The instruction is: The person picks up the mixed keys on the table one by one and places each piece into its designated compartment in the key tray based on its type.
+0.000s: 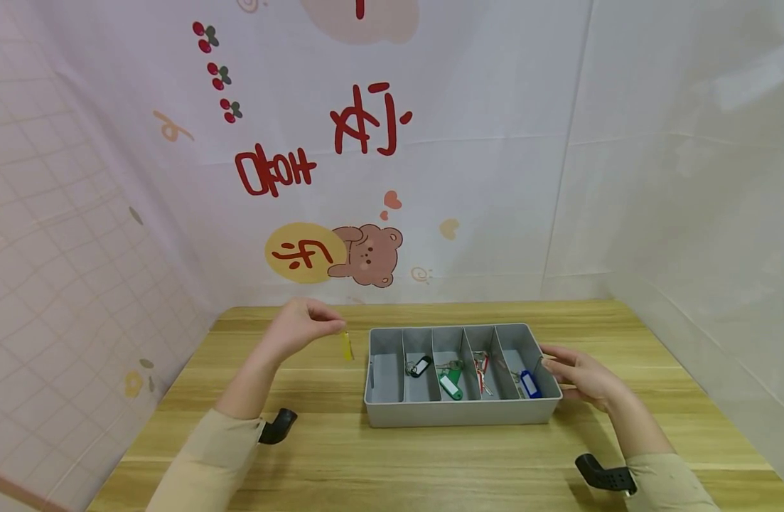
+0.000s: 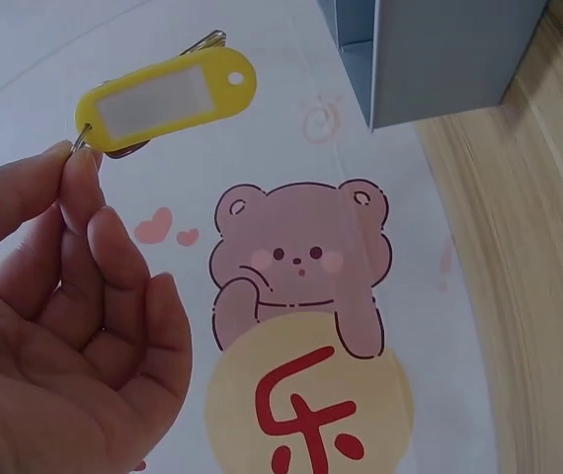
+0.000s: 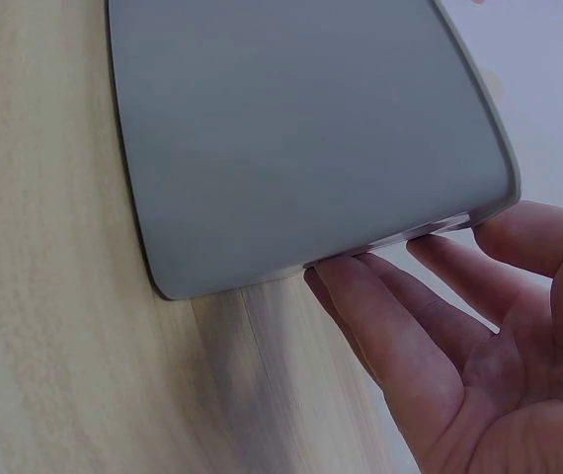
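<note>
My left hand (image 1: 305, 327) pinches the metal ring of a yellow key tag (image 2: 168, 97) between thumb and forefinger. The tag has a white label, and part of a key shows behind it. In the head view it hangs just left of a grey divided box (image 1: 458, 412). Against the box's right end rests my right hand (image 1: 580, 377), fingers fairly straight on the outer wall and thumb at the rim. Inside, in separate compartments from left to right, lie a black key tag (image 1: 421, 366), a green one (image 1: 451, 387), a red one (image 1: 482, 363) and a blue one (image 1: 530, 384).
The box stands on a wood-grain table (image 1: 423, 462). A white printed cloth (image 1: 494, 178) with a bear drawing (image 1: 372, 256) hangs behind the table, and cloth also covers both sides. Black wrist mounts (image 1: 278, 427) stick out from both sleeves.
</note>
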A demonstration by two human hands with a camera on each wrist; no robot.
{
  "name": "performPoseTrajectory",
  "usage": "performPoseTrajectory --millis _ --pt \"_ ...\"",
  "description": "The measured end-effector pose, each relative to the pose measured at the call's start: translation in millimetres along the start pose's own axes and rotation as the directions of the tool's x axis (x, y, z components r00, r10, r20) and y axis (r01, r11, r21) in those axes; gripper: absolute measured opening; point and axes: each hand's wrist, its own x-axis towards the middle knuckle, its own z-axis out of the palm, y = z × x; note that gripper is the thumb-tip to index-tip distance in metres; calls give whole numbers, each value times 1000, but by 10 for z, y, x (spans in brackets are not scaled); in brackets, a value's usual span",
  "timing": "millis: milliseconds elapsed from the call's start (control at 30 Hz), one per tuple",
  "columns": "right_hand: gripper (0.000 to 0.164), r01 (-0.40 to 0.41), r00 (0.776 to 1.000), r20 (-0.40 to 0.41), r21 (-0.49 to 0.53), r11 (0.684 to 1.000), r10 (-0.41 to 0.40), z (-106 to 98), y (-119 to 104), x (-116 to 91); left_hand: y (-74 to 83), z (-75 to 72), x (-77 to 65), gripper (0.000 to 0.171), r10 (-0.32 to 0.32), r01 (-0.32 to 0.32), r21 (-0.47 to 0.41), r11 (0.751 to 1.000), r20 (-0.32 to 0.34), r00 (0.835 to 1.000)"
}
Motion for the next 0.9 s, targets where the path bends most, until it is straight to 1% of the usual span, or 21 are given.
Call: performPoseTrajectory --millis 133,333,533,767,900 --pt "69 6 1000 5 4 1000 -6 -3 -1 1 41 49 32 17 -8 8 -21 1000 5 1000" --pt "68 8 1000 4 1 1000 -8 -2 11 4 86 162 88 14 -50 50 -39 998 15 999" --pt "68 1 1000 -1 1 1000 -1 -2 22 5 93 280 145 12 -76 77 -42 996 34 997" --pt "69 -5 1000 7 12 1000 5 -7 22 8 65 407 208 12 -62 65 -39 997 65 996" --pt "69 -5 1000 5 9 1000 5 -9 25 11 52 455 229 9 -66 68 -27 997 67 996"
